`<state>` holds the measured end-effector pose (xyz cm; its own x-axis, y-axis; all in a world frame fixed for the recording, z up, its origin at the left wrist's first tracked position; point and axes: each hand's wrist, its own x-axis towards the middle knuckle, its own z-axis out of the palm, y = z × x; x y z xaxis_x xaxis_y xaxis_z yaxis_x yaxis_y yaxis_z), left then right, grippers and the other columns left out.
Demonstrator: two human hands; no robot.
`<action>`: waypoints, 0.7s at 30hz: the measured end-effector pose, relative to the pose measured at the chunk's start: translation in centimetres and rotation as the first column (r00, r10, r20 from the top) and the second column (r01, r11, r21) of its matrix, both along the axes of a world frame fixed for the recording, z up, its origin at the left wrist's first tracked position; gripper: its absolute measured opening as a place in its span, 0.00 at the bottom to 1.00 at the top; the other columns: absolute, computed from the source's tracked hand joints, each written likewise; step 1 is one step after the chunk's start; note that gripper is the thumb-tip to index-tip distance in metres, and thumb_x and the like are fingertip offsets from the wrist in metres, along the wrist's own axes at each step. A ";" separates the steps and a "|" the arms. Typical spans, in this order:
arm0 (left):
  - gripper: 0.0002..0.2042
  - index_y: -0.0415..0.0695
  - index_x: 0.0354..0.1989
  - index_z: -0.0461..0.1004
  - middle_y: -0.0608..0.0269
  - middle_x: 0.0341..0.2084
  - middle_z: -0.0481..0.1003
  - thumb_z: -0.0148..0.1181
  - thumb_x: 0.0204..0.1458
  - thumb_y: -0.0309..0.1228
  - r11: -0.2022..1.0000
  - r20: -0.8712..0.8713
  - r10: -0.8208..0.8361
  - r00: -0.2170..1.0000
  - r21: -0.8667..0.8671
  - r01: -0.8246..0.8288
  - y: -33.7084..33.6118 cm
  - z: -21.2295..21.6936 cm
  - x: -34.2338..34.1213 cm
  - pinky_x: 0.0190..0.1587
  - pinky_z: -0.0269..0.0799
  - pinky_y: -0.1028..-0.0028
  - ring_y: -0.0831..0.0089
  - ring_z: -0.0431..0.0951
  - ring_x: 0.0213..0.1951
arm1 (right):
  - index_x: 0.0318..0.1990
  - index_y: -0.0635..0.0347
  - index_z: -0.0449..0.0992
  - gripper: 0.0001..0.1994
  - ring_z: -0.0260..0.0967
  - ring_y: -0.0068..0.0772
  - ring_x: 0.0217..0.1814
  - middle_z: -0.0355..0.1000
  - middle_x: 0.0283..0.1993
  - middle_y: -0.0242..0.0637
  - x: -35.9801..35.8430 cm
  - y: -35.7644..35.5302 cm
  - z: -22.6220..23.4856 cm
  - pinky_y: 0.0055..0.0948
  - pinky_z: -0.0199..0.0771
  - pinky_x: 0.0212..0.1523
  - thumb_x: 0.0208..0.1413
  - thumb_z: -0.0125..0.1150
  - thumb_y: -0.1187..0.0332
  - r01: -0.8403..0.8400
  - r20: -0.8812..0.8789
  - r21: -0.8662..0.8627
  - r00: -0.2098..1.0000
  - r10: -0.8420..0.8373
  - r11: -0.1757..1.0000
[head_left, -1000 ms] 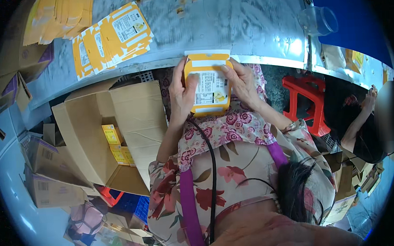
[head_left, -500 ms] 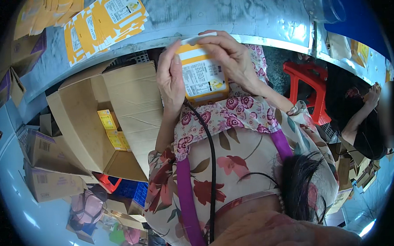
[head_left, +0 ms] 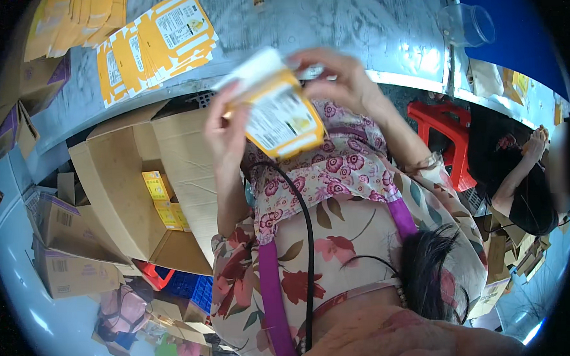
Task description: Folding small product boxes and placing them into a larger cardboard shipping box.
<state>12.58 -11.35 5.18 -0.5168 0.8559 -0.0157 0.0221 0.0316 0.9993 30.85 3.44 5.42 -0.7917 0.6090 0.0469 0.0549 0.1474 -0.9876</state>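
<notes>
My left hand [head_left: 227,126] grips a small yellow and white carton [head_left: 283,117] by its left side, thumb on the front and fingers behind. The carton is tilted, its printed panel faces up toward me, and a white flap stands out at its far end. My right hand [head_left: 347,80], blurred by motion, hovers just right of the carton with thumb and fingers apart and nothing visible between them. Flat yellow and white carton blanks [head_left: 155,47] lie fanned out on the metal table [head_left: 329,23] ahead of my left hand.
A large open cardboard box [head_left: 117,185] with several small yellow boxes [head_left: 157,185] inside stands left of me. More yellow blanks [head_left: 78,21] are stacked far left. A clear plastic jar [head_left: 472,26] lies far right. A red stool [head_left: 445,139] and another person's arm [head_left: 520,168] are right.
The carton has tilted and moved left with my left hand. My right hand has let go of its far edge and shifted right, fingers now apart.
</notes>
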 end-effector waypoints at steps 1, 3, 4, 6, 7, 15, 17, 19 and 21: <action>0.17 0.37 0.53 0.70 0.53 0.51 0.71 0.55 0.55 0.22 0.970 0.260 0.222 0.940 0.042 -0.241 0.1 0.1 0.1 0.49 0.70 0.73 0.71 0.72 0.49 | 0.52 0.59 0.73 0.22 0.72 0.34 0.48 0.72 0.51 0.41 -0.5 2.1 -0.7 0.32 0.74 0.47 0.49 0.67 0.62 0.070 0.014 0.191 0.997 -0.074 0.979; 0.21 0.39 0.60 0.64 0.52 0.55 0.66 0.53 0.56 0.22 0.958 0.338 0.246 0.908 0.055 -0.280 0.0 -1.6 -2.1 0.55 0.67 0.70 0.65 0.70 0.53 | 0.52 0.58 0.73 0.21 0.71 0.39 0.49 0.72 0.52 0.39 -2.2 7.5 -2.8 0.36 0.72 0.49 0.50 0.65 0.61 0.155 0.016 0.605 0.978 -0.207 0.781; 0.24 0.40 0.63 0.58 0.51 0.57 0.64 0.52 0.56 0.21 0.937 0.427 0.285 0.858 0.064 -0.343 0.2 -1.5 -2.6 0.55 0.68 0.66 0.64 0.70 0.54 | 0.51 0.58 0.73 0.21 0.71 0.42 0.49 0.71 0.52 0.39 -3.8 10.2 -3.7 0.38 0.72 0.49 0.51 0.64 0.61 0.149 0.009 0.791 0.967 -0.255 0.593; 0.33 0.43 0.68 0.43 0.49 0.60 0.61 0.52 0.56 0.20 0.910 0.569 0.311 0.761 0.053 -0.412 0.7 -0.8 -2.8 0.57 0.67 0.56 0.61 0.68 0.57 | 0.45 0.60 0.73 0.23 0.66 0.49 0.51 0.70 0.47 0.47 -7.2 13.2 -4.8 0.47 0.64 0.53 0.52 0.61 0.50 0.137 -0.048 0.833 0.983 -0.176 0.536; 0.33 0.43 0.68 0.43 0.49 0.60 0.61 0.52 0.56 0.20 0.908 0.563 0.313 0.765 0.058 -0.414 1.0 -0.9 -2.8 0.57 0.67 0.56 0.61 0.68 0.57 | 0.45 0.60 0.73 0.23 0.66 0.49 0.51 0.70 0.47 0.47 -8.9 14.3 -5.4 0.47 0.64 0.53 0.52 0.61 0.50 0.142 -0.056 0.833 0.983 -0.173 0.535; 0.30 0.43 0.64 0.50 0.54 0.52 0.67 0.56 0.54 0.23 0.894 0.744 0.280 0.606 0.028 -0.447 3.0 -2.8 -3.6 0.54 0.68 0.58 0.62 0.68 0.52 | 0.57 0.56 0.71 0.29 0.54 0.48 0.67 0.63 0.62 0.42 -8.7 15.6 -7.6 0.44 0.52 0.65 0.51 0.62 0.50 -0.226 0.409 0.748 0.897 -0.165 0.624; 0.30 0.43 0.64 0.51 0.53 0.51 0.68 0.57 0.54 0.23 0.888 0.777 0.292 0.558 -0.004 -0.459 3.3 -4.3 -3.3 0.50 0.70 0.60 0.62 0.71 0.49 | 0.52 0.57 0.73 0.24 0.62 0.47 0.57 0.68 0.55 0.42 -5.7 14.9 -9.0 0.42 0.62 0.56 0.50 0.64 0.56 -0.089 0.224 0.846 0.954 -0.200 0.525; 0.30 0.43 0.64 0.51 0.52 0.49 0.69 0.57 0.54 0.23 0.893 0.727 0.317 0.610 -0.012 -0.450 3.8 -4.3 -2.7 0.48 0.71 0.61 0.63 0.72 0.47 | 0.46 0.58 0.75 0.18 0.70 0.47 0.48 0.73 0.48 0.41 -2.5 14.0 -9.2 0.39 0.72 0.47 0.49 0.66 0.61 0.058 0.033 0.909 0.977 -0.209 0.413; 0.30 0.43 0.64 0.51 0.51 0.48 0.70 0.57 0.54 0.23 0.890 0.674 0.346 0.652 -0.016 -0.455 4.1 -4.5 -2.2 0.46 0.72 0.63 0.63 0.73 0.45 | 0.49 0.58 0.75 0.18 0.70 0.46 0.49 0.72 0.50 0.37 0.8 13.3 -8.5 0.39 0.70 0.50 0.53 0.62 0.61 0.035 0.087 0.886 0.967 -0.241 0.463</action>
<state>10.42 -7.25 0.66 -0.7174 0.5878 -0.3740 -0.6054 -0.2602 0.7522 31.65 16.77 -3.07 -0.7557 0.4322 0.4921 0.3084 0.8977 -0.3147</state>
